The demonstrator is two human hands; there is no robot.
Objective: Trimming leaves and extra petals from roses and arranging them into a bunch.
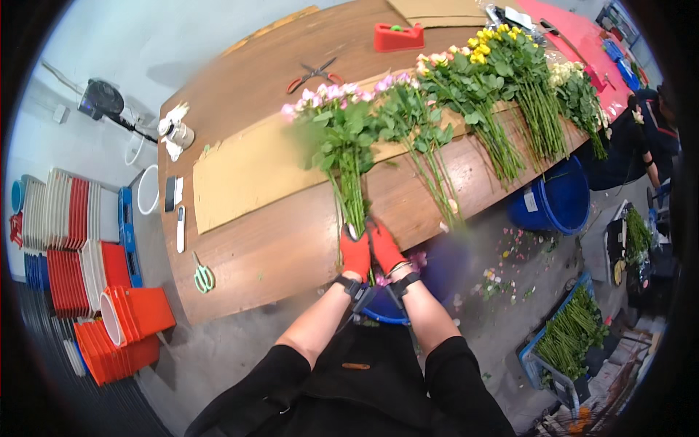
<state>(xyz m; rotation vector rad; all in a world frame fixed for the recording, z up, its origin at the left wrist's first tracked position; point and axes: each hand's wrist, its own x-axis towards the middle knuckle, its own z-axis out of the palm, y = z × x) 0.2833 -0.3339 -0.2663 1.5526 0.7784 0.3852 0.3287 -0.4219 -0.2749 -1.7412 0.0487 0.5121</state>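
Note:
Both my hands wear red work gloves with dark fingertips and meet at the table's front edge. My left hand [356,255] closes around the lower stems of a bunch of pink-lilac roses [352,180], which lies heads away from me. Against the same stems, from the other side, presses my right hand [386,246]. A small pale, shiny thing shows at my left fingers, too small to name. Below my wrists stands a blue bucket [390,316] with pink flower heads or petals in it, partly hidden by my arms.
More rose bunches [491,98] lie to the right on cardboard [256,169]. The wooden table [262,246] also bears red-handled shears [314,75], green-handled scissors [203,277] and a red tape dispenser [398,38]. Another blue bucket [551,202] and a person [628,142] are at right.

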